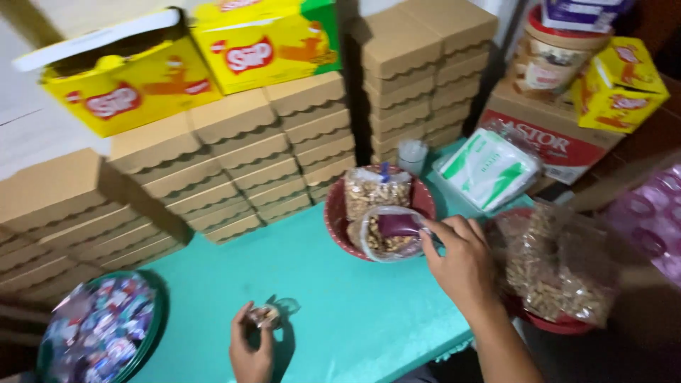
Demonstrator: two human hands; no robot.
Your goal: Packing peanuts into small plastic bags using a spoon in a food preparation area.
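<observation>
My left hand (252, 347) is low over the teal table (333, 298) and pinches a small clear plastic cup (267, 314) with bits of snack in it. My right hand (461, 262) reaches into a red bowl (337, 213) and touches a dark red scoop (399, 225) lying in an opened clear bag of nuts (383, 237). Behind that bag, in the same bowl, stands a second, tied bag of nuts (376, 188).
Stacks of flat brown cardboard boxes (234, 163) line the back, with yellow snack cartons (262, 42) on top. A green tray of wrapped sweets (99, 333) sits at front left. Another big bag of nuts (560, 269), a white-green packet (489, 170) and a carton are at right.
</observation>
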